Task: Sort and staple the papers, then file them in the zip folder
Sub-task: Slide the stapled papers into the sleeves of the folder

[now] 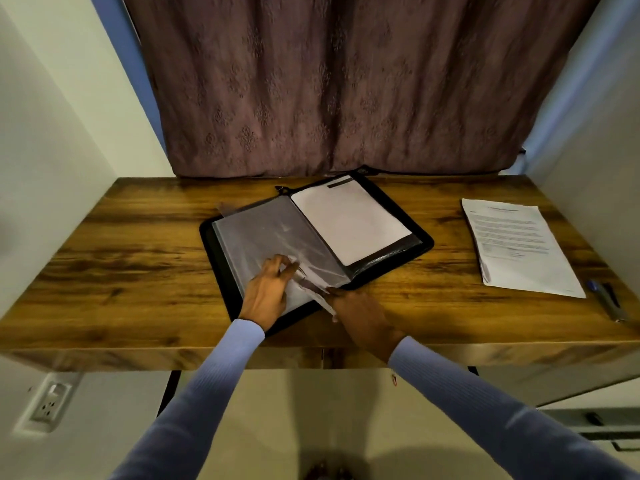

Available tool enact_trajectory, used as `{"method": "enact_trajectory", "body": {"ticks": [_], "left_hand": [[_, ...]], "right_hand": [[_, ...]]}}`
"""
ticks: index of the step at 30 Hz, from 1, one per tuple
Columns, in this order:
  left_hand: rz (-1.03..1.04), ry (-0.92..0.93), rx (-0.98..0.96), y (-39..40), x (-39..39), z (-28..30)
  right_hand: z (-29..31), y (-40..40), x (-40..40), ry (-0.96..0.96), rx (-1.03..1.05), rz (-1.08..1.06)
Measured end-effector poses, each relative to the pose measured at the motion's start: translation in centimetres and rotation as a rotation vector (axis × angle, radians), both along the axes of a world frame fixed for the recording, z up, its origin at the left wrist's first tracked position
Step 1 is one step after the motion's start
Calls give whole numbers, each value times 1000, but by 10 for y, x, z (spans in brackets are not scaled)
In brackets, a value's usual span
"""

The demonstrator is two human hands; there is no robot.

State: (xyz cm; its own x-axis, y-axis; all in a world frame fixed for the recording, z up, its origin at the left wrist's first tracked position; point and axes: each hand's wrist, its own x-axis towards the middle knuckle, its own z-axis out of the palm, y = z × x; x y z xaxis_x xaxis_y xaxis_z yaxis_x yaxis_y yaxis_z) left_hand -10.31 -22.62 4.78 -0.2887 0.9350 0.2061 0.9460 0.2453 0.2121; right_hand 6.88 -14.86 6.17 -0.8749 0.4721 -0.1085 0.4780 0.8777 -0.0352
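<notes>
Blue sleeves [221,375] fill the bottom of the frame, and both arms are stretched up to a wooden desk [121,244] at centre. On it a black zip folder [420,241] is laid open, its spine running from upper left to lower right of the frame.

The left hand [266,292] is laid on the clear sleeves [263,237] of the folder's left half, fingers spread and pressed onto the plastic near its lower corner. The right hand [360,317] is set just right of it at the folder's near edge; a thin edge of sheet or plastic [320,299] appears to be pinched there, but the fingertips are blurred and how tightly they are closed cannot be told. Whether a paper is being slid in or a sleeve is only being lifted cannot be told either.

A white sheet [349,223] is seen on the folder's right half, with a dark strip at its top.

The paper stack [519,244] lies at the right of the frame, well apart from the folder and both hands, its long axis pointing from upper left to lower right. The right hand is the nearer of the two. The top page is white with fine printed lines and a heading; the sheets look neatly squared. No staple can be made out. A pen [606,299] lies just below the stack's lower right corner.

Filing is judged to be under way, with the stack on the right not yet filed. A reach to the right would be needed for it.
</notes>
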Motion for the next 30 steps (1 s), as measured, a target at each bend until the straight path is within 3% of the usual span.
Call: {"method": "enact_trajectory", "body": {"ticks": [4, 6, 11, 18, 22, 25, 30], "left_hand": [[-24, 15, -4, -7, -2, -5], [14, -30, -47, -8, -1, -7], [-75, 82, -31, -9, 0, -19], [21, -88, -21, -20, -3, -28], [-10, -53, 94, -35, -10, -47], [-37, -158, 192, -41, -14, -54], [128, -235, 334, -37, -11, -50]], "right_hand": [[0, 22, -5, 183, -295, -76], [-2, 32, -2, 266, -354, -118], [-26, 69, 10, 344, -541, -293], [-47, 87, 27, 501, -924, -528], [-61, 84, 38, 586, -1126, -677], [-63, 80, 32, 648, -1272, -824], [-62, 74, 25, 616, -1439, -920]]}}
